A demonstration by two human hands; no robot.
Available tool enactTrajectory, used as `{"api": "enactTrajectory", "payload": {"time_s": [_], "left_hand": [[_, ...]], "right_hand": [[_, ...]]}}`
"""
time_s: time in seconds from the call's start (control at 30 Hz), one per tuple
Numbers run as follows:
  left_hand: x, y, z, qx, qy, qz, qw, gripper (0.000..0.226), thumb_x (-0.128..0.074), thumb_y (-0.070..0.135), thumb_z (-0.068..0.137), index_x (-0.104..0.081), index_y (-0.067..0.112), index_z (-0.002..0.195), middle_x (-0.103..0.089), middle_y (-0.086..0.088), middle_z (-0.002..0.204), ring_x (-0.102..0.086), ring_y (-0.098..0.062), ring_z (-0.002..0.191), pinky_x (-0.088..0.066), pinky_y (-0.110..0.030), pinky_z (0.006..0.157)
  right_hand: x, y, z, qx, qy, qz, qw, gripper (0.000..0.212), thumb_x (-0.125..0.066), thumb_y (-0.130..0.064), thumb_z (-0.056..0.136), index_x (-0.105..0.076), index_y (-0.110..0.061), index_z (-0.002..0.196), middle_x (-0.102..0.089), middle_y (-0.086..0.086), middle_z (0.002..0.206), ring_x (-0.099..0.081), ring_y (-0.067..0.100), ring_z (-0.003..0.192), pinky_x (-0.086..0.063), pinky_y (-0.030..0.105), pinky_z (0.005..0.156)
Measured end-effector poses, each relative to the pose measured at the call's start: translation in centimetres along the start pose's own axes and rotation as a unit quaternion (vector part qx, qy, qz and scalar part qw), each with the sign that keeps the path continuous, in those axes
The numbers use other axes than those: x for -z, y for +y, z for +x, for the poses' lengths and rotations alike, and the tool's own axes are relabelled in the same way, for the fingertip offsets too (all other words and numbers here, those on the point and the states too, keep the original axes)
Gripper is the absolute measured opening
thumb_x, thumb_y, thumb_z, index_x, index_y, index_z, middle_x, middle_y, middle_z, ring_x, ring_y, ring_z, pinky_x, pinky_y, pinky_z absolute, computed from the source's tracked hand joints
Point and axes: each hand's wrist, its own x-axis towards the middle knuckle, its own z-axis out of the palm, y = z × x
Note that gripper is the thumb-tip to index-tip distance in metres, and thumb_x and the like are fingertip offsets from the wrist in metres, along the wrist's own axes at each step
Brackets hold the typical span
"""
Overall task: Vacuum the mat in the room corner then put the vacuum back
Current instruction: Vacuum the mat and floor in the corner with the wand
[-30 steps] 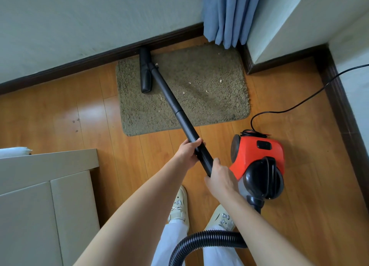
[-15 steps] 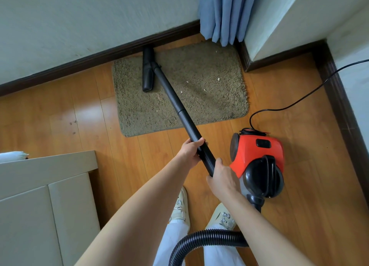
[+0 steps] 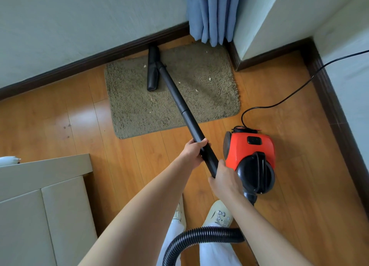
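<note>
Both hands grip black plastic vacuum wand [image 3: 186,114]: left hand [image 3: 193,152] higher, right hand [image 3: 224,179] lower. Black nozzle [image 3: 152,69] on shaggy olive mat [image 3: 199,98] by dark baseboard [image 3: 99,59]. Red canister vacuum [image 3: 250,152] beside mat on wooden floor [image 3: 289,146].

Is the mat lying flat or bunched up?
Flat: the mat lies spread on the floor, edges down, no folds; the nozzle rests on it.

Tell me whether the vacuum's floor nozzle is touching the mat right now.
Touching. The head view shows the floor nozzle lying flat on the mat near its far edge, with no gap or shadow beneath it; its far tip reaches toward the baseboard.
</note>
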Motion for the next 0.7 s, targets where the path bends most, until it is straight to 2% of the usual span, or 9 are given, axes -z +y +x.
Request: {"api": "enactTrajectory", "payload": {"time_s": [0.27, 0.43, 0.5, 0.6, 0.7], "left_hand": [[-1.3, -1.3, -0.2, -0.001, 0.004, 0.014, 1.000, 0.027, -0.055, 0.002, 0.092, -0.048, 0.004, 0.118, -0.058, -0.006, 0.089, -0.059, -0.016, 0.085, -0.046, -0.040, 0.085], [-0.6, -1.5, -0.5, -0.008, 0.016, 0.011, 1.000, 0.034, -0.056, 0.003, 0.092, -0.047, 0.002, 0.125, -0.059, -0.007, 0.090, -0.059, -0.017, 0.086, -0.046, -0.040, 0.086], [0.2, -1.1, -0.5, -0.013, 0.020, 0.004, 1.000, 0.030, -0.056, 0.003, 0.092, -0.048, 0.003, 0.121, -0.059, -0.007, 0.090, -0.060, -0.017, 0.085, -0.047, -0.040, 0.086], [1.6, -0.1, -0.3, -0.021, 0.026, -0.007, 0.999, 0.016, -0.055, 0.002, 0.092, -0.051, 0.005, 0.107, -0.059, -0.006, 0.088, -0.060, -0.016, 0.083, -0.047, -0.039, 0.085], [3.1, 0.6, 0.0, -0.024, 0.031, -0.013, 0.999, 0.010, -0.054, 0.001, 0.093, -0.052, 0.007, 0.101, -0.059, -0.006, 0.087, -0.060, -0.016, 0.082, -0.047, -0.039, 0.082]], "right_hand": [[0.3, 1.7, -0.5, 0.000, 0.004, 0.025, 1.000, 0.031, -0.056, -0.020, 0.091, -0.042, -0.010, 0.116, -0.067, 0.011, 0.103, -0.067, 0.026, 0.090, -0.040, 0.024, 0.055], [-0.1, 1.5, -0.8, 0.015, 0.007, 0.017, 1.000, 0.028, -0.056, -0.022, 0.092, -0.043, -0.011, 0.114, -0.068, 0.009, 0.098, -0.067, 0.023, 0.084, -0.025, 0.016, 0.041], [-0.5, 1.1, -0.6, 0.023, 0.008, 0.016, 1.000, 0.027, -0.056, -0.021, 0.092, -0.043, -0.011, 0.113, -0.068, 0.010, 0.098, -0.067, 0.022, 0.084, -0.028, 0.016, 0.042], [-1.3, -0.2, 0.0, 0.027, 0.003, 0.023, 0.999, 0.025, -0.055, -0.019, 0.092, -0.041, -0.011, 0.111, -0.068, 0.011, 0.098, -0.067, 0.025, 0.084, -0.041, 0.023, 0.052], [-2.6, -1.5, 0.4, 0.030, 0.002, 0.022, 0.999, 0.024, -0.055, -0.019, 0.092, -0.041, -0.011, 0.110, -0.068, 0.011, 0.097, -0.067, 0.025, 0.082, -0.041, 0.026, 0.053]]}}
